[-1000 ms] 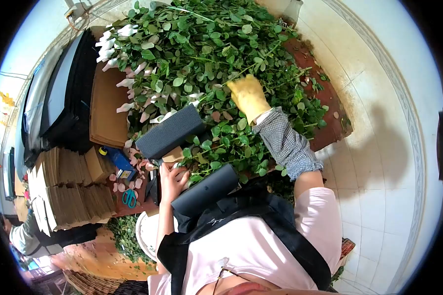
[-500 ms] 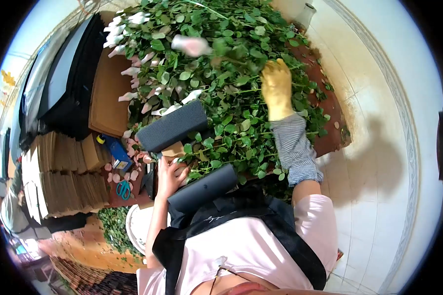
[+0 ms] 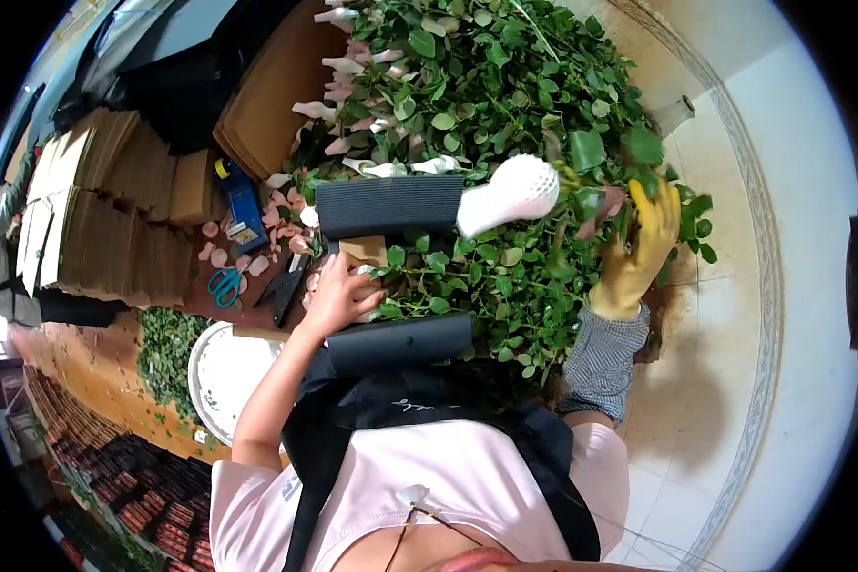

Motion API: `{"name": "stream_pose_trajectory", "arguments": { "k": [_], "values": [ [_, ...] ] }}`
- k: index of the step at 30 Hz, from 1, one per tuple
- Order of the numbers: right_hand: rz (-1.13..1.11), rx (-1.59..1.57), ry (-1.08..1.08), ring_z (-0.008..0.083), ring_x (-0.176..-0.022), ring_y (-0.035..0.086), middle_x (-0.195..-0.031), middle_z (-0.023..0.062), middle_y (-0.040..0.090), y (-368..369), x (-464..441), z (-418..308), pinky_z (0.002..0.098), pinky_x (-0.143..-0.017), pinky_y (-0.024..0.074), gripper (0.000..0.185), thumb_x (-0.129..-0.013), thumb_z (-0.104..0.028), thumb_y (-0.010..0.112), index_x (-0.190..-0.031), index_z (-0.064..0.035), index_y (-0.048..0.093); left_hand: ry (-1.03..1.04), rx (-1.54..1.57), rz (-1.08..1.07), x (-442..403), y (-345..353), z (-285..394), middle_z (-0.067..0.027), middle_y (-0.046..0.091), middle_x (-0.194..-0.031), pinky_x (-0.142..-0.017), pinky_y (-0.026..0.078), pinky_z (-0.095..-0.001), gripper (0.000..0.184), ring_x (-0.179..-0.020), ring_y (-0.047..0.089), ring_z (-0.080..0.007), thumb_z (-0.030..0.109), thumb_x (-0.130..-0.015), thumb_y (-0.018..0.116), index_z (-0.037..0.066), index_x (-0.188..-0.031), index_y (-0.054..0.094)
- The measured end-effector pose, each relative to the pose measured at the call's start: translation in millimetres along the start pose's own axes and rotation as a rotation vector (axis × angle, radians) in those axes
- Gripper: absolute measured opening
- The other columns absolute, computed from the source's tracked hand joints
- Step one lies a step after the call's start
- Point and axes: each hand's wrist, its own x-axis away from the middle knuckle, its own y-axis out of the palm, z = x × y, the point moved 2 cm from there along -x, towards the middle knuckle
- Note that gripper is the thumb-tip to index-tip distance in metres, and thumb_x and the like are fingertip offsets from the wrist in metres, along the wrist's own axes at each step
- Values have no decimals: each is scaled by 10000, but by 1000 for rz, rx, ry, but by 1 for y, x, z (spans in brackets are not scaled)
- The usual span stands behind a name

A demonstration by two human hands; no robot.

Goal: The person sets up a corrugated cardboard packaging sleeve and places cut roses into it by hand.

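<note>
My right hand (image 3: 639, 250), in a yellow glove, is closed on the leafy stem of a rose. The rose's bud, in a white foam net sleeve (image 3: 520, 195), points left and is raised over the greenery. My bare left hand (image 3: 341, 297) has curled fingers beside a small cardboard piece (image 3: 364, 252), between two black blocks, the ribbed far block (image 3: 389, 205) and the smooth near block (image 3: 400, 343). What lies under those fingers is mostly hidden. Green rose stems (image 3: 496, 296) stretch rightward from the left hand between the blocks.
A big pile of roses (image 3: 486, 86) covers the back of the table. At left lie teal scissors (image 3: 225, 287), a black-handled tool (image 3: 284, 286), a blue tape dispenser (image 3: 245, 214), loose petals and stacked cardboard (image 3: 114, 219). A round white tub (image 3: 221, 381) stands below.
My right hand has drawn the rose toward me and right, its bud now nearer above the ribbed block's right end. My left hand stays by the cardboard piece. The view has turned.
</note>
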Motion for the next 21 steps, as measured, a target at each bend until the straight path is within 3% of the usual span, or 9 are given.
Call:
{"name": "stream_pose_trajectory", "arguments": {
  "k": [1, 3, 6, 7, 9, 10, 11, 15, 21],
  "values": [
    [-140, -214, -64, 333, -1007, 656, -1016, 156, 680, 0, -11, -5, 527, -1027, 456, 180, -907, -187, 549, -976, -48, 640, 5, 4, 0, -1, -1, 1, -135, 515, -1003, -853, 453, -440, 194, -985, 519, -344, 232, -776, 792, 80, -881, 733],
    [-654, -113, -175, 293, -880, 675, -885, 111, 686, -1, -21, -33, 479, -975, 492, 131, -863, -133, 558, -946, -70, 637, 0, 2, -7, -1, -4, 3, -141, 520, -1013, -843, 458, -448, 213, -980, 527, -349, 243, -783, 793, 83, -907, 727],
    [-708, -210, -289, 230, -792, 677, -762, 49, 673, 32, 38, -62, 426, -911, 508, 83, -823, -88, 568, -853, -120, 638, -101, 70, 29, 3, 1, -3, -183, 521, -1026, -831, 472, -460, 380, -966, 538, -385, 259, -782, 796, 53, -1078, 679],
    [-852, -161, -319, 212, -773, 676, -730, 34, 670, 47, 66, -65, 413, -888, 510, 79, -810, -88, 579, -807, -141, 638, -215, 189, -199, 8, 8, -12, -173, 524, -1023, -835, 468, -456, 430, -973, 533, -378, 256, -792, 792, 29, -1124, 641],
    [-1014, -89, -258, 201, -742, 680, -670, 20, 662, 80, 127, -62, 381, -856, 511, 104, -774, -85, 611, -725, -172, 640, 14, 2, -14, -2, -6, 3, -161, 528, -1019, -840, 461, -456, 462, -979, 527, -368, 234, -782, 802, 19, -1143, 610],
    [-1074, -10, -227, 211, -712, 681, -633, 27, 655, 92, 145, -63, 361, -832, 509, 139, -757, -102, 632, -646, -186, 632, -3, -9, 36, -4, -9, 10, -151, 532, -1011, -843, 457, -452, 500, -979, 522, -359, 206, -762, 815, 34, -1171, 585],
    [-989, -97, -225, 260, -648, 630, -603, 85, 583, 101, 167, -57, 388, -784, 505, 105, -752, -80, 596, -671, -146, 602, 11, -10, 24, -5, -10, 11, -151, 532, -1011, -843, 457, -452, 500, -979, 522, -359, 206, -762, 815, 34, -1171, 585],
    [-945, -24, -143, 249, -637, 617, -562, 78, 541, 106, 175, -66, 371, -754, 479, 82, -732, -100, 601, -664, -145, 590, -5, -2, -45, -7, -8, 8, -154, 545, -1021, -847, 464, -445, 533, -979, 529, -362, 200, -753, 815, 42, -1205, 582],
    [-833, -37, 5, 192, -804, 643, -700, 6, 596, 82, 158, -71, 368, -982, 467, 47, -781, -119, 599, -753, -157, 604, -31, -5, -58, -7, -1, 2, -163, 567, -1029, -839, 458, -463, 511, -955, 541, -370, 183, -723, 815, 45, -1168, 605]
  ]
}}
